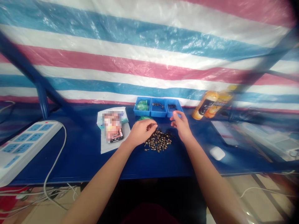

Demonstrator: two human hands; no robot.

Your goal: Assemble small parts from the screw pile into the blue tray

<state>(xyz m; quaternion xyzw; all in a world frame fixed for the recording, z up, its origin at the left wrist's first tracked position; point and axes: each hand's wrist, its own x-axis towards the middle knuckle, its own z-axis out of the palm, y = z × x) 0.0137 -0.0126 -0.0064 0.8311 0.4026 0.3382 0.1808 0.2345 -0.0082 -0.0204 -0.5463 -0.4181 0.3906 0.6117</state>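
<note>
A pile of small metal screws (160, 141) lies on the blue table in front of me. My left hand (143, 130) is over the pile's left upper edge, thumb and fingers pinched together; whatever is between them is too small to make out. To the right of the pile my right hand (181, 123) is raised with its fingers apart, and nothing shows in it. Just beyond it are three joined blue bins: the left bin (135, 110) holds green plastic, the middle bin (158, 114) some small screws, and the right bin (180, 105) small dark pieces.
At the left a phone (116, 137) lies on a white packet (105, 146), with a power strip (25, 140) farther out. On the right are two drink bottles (204, 105), a white earbud case (217, 153) and another phone (224, 133). A striped sheet (149, 68) hangs behind.
</note>
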